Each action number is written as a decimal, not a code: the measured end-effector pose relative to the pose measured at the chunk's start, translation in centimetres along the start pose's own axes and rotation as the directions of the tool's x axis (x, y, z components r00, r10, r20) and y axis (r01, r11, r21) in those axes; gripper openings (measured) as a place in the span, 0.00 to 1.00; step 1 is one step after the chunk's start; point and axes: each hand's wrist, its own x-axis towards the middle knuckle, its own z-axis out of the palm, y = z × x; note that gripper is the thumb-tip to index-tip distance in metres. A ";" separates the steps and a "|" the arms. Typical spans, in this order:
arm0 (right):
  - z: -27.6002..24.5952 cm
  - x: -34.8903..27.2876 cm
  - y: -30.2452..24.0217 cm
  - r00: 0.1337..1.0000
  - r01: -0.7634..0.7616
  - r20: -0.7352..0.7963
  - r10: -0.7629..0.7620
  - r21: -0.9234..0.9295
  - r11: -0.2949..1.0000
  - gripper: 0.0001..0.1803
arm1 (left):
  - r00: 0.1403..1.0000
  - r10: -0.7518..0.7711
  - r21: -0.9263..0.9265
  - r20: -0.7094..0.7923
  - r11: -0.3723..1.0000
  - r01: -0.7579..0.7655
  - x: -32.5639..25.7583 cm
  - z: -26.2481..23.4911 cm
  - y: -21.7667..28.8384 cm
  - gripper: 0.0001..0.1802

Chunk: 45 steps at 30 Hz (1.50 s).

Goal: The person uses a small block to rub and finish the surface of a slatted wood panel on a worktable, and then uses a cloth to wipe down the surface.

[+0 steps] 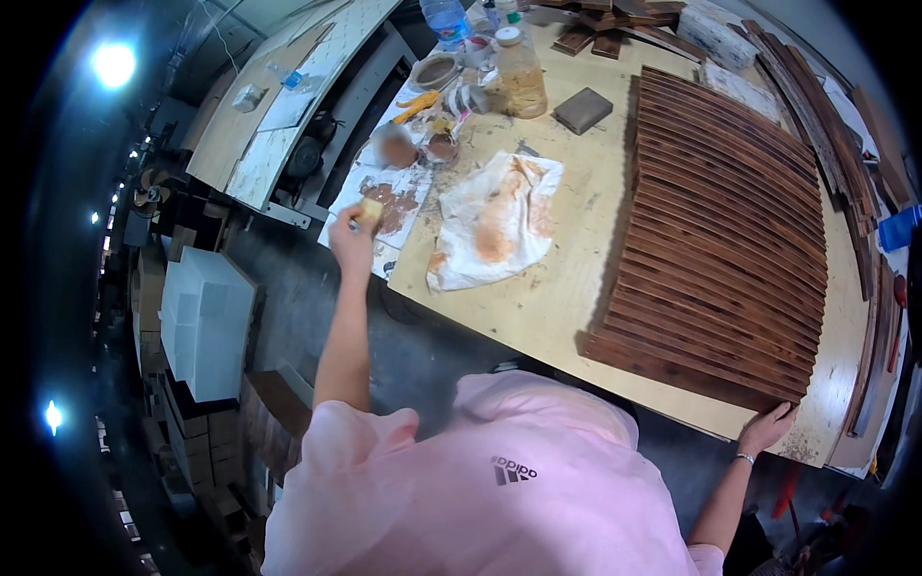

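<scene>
Over the left edge of the table, my left hand (352, 233) is closed on a small pale yellow flat piece (370, 209); its exact kind is not clear. Just beyond it, brown paste (396, 213) is smeared on white paper (408, 252). A large dark brown slatted wooden panel (720, 240) lies at the right of the table. My right hand (766, 429) grips the near right corner of this panel, with its fingers against the edge. Between the hands, nearer the left one, lies a crumpled white cloth (471, 226) with orange-brown stains.
Behind the paste stand a bottle of amber liquid (521, 77), a yellow-handled tool (416, 106), a round tin (435, 72) and a water bottle (446, 21). A grey-brown block (583, 110) sits beside the panel. Wooden strips (816, 125) line the table's right side.
</scene>
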 end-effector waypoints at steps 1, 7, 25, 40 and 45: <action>-0.3 0.0 -0.4 1.000 -0.012 0.020 0.012 -0.014 1.000 0.32 | 0.996 0.077 -0.070 -0.044 0.994 -0.080 2.2 0.1 -1.3 0.15; -0.4 0.7 1.4 0.998 0.051 -0.020 -0.053 -0.117 0.992 0.30 | 0.980 0.070 -0.234 -0.184 0.966 -0.113 6.9 4.4 -3.2 0.14; 0.1 1.0 2.8 1.000 -0.025 -0.002 0.025 -0.149 0.988 0.30 | 0.997 -0.027 -0.040 0.073 0.999 0.030 6.3 7.8 -8.0 0.09; 0.0 1.6 4.5 0.999 -0.037 -0.012 0.035 -0.216 0.976 0.30 | 0.911 -0.393 -0.531 0.123 0.750 0.395 7.2 8.8 -9.1 0.08; 0.1 1.4 3.9 0.998 -0.055 -0.034 0.049 -0.231 0.971 0.30 | 0.971 -0.235 -0.198 -0.037 0.954 0.223 7.4 7.3 -8.5 0.10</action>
